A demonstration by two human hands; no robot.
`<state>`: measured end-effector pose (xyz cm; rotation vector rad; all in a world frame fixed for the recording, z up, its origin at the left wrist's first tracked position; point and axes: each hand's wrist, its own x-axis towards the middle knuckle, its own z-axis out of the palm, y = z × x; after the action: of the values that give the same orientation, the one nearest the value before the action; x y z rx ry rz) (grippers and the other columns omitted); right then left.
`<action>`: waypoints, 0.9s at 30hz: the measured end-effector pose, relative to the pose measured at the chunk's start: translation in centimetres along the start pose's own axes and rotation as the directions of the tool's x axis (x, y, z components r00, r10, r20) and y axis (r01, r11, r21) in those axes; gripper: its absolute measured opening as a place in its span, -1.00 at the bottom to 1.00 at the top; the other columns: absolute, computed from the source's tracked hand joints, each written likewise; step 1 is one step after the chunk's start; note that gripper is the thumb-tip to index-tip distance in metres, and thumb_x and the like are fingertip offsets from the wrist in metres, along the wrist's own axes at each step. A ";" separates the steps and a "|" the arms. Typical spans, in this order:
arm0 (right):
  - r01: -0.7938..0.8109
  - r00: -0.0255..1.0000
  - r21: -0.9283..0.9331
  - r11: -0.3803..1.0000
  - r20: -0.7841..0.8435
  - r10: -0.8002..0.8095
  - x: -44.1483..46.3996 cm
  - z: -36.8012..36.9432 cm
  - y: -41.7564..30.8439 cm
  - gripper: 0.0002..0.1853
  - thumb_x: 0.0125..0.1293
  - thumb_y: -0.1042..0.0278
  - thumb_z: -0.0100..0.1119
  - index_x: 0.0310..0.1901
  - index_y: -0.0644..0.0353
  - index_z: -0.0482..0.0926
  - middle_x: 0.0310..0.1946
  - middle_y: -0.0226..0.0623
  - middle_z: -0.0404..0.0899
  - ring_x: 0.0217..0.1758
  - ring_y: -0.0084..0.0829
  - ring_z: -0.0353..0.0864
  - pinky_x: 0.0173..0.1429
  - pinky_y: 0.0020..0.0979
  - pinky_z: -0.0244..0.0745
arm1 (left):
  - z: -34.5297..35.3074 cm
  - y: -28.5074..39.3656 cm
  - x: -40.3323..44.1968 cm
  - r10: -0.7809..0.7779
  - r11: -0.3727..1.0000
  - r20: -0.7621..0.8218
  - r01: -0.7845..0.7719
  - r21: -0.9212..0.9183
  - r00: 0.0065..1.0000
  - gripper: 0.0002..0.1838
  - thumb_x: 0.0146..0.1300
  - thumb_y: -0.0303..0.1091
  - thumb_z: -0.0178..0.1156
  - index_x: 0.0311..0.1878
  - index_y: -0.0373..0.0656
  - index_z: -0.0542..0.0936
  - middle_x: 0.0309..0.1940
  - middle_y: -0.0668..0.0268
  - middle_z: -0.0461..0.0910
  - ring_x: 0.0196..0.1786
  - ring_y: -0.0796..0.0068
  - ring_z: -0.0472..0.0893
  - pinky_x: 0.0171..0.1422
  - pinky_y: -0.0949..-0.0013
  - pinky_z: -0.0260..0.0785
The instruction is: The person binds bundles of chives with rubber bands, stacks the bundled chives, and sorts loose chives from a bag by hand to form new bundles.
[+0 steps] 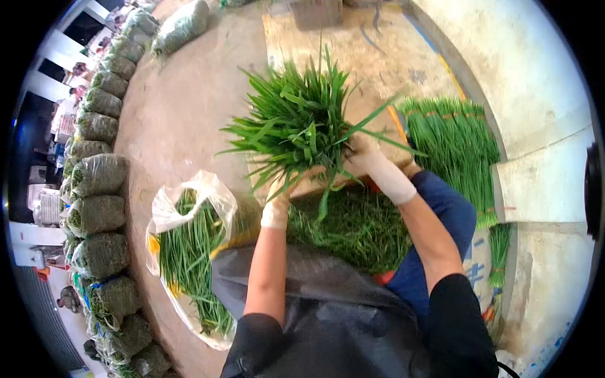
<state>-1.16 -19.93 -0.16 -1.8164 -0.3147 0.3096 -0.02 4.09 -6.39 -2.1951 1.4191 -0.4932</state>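
Note:
A large loose bunch of green leafy stalks stands upright between my two gloved hands, its tips fanning outward. My left hand wraps its lower left side, with the fingers largely hidden by leaves. On the right side, my right hand grips the bunch near its base, where a few long leaves stick out to the right. Beneath the hands is a board, partly covered by the bunch. Loose green trimmings lie below it, between my legs.
An open plastic bag of long green stalks lies at the left. Tied green bundles are laid along the wall at the right. Stuffed sacks line the far left; another sack lies at the top. Small distant people are at the left edge.

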 end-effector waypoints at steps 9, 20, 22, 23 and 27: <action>0.181 0.982 0.771 0.610 -0.180 -0.065 2.2 0.2 2.8 -0.60 0.26 0.60 -0.02 0.15 0.22 0.43 0.04 -0.27 0.53 0.11 -0.27 0.46 0.25 -0.31 0.33 | -7.1 -3.5 3.8 -0.471 -0.338 0.546 0.430 -0.837 0.692 -0.42 0.18 -0.25 0.32 0.22 -0.32 0.41 0.17 0.10 0.47 0.15 0.38 0.47 0.28 0.30 0.32; -0.086 0.901 -0.359 0.930 -0.427 -0.082 0.2 -0.2 -2.9 -0.69 0.31 0.34 0.05 0.04 0.30 0.49 -0.18 -0.09 0.60 -0.10 -0.33 0.58 0.00 -0.33 0.48 | -7.3 -5.9 5.0 -0.578 -0.489 0.461 0.166 -0.856 0.673 -0.30 -0.01 -0.09 0.43 0.15 -0.30 0.48 0.01 0.13 0.58 0.00 0.21 0.57 0.16 0.30 0.38; -0.082 0.904 -0.150 0.985 -0.427 0.010 -0.4 -0.7 -2.6 -0.67 0.26 0.28 0.10 -0.01 0.31 0.51 -0.20 -0.03 0.61 -0.12 -0.22 0.60 0.00 -0.28 0.47 | -9.0 -8.2 5.8 -0.540 -0.447 0.508 0.283 -0.849 0.671 -0.22 0.12 0.12 0.29 0.19 -0.36 0.42 0.04 0.10 0.55 0.08 0.29 0.52 0.25 0.28 0.31; -0.084 0.902 0.060 0.995 -0.419 0.102 -0.8 -1.1 -2.1 -0.64 0.21 0.22 0.15 -0.06 0.32 0.54 -0.22 0.03 0.62 -0.14 -0.11 0.61 0.00 -0.23 0.47 | -9.1 -8.9 6.0 -0.507 -0.424 0.588 0.411 -0.807 0.631 -0.14 0.13 0.22 0.24 0.23 -0.40 0.39 0.08 0.03 0.53 0.13 0.24 0.51 0.28 0.27 0.29; -0.330 0.861 -0.089 0.940 -0.436 0.261 -0.8 1.3 5.8 -0.72 0.19 0.20 0.20 -0.15 0.21 0.56 -0.30 -0.03 0.60 -0.19 -0.14 0.59 -0.06 -0.24 0.44 | -4.1 -7.5 5.8 -0.518 -0.097 0.645 0.711 -0.696 0.562 0.07 0.04 0.32 0.24 0.33 -0.47 0.21 0.09 -0.17 0.50 0.22 0.03 0.47 0.28 0.18 0.32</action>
<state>-2.06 -20.55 -6.03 -2.0369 0.2550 0.0995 5.65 0.61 1.52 -3.7971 0.2490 0.5624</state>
